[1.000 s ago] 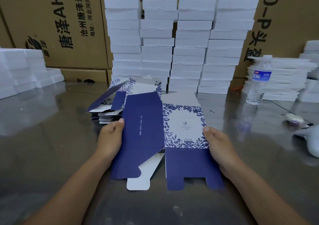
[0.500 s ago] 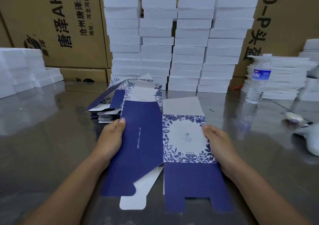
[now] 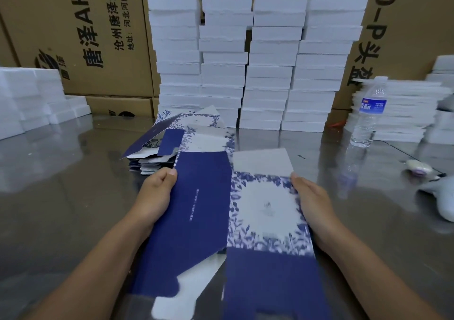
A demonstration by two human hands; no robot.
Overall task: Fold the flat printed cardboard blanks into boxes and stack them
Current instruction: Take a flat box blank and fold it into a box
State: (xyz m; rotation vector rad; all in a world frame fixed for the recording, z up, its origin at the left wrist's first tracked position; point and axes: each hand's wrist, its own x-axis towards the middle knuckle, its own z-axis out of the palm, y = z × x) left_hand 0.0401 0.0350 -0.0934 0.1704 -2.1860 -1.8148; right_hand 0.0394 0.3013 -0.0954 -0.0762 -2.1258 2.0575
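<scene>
Blue-and-white printed flat cardboard blank [image 3: 204,221] is held over the shiny steel bench [image 3: 61,209], nearer to you than a second ago. Your left hand [image 3: 154,197] and right hand [image 3: 312,204] still pinch its opposite side edges.

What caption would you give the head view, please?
Left hand and right hand grip a flat navy-and-floral printed cardboard blank by its side edges at a shiny metal table.

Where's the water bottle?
In the head view, the water bottle stands on the right of the table, in front of a low white stack.
</scene>
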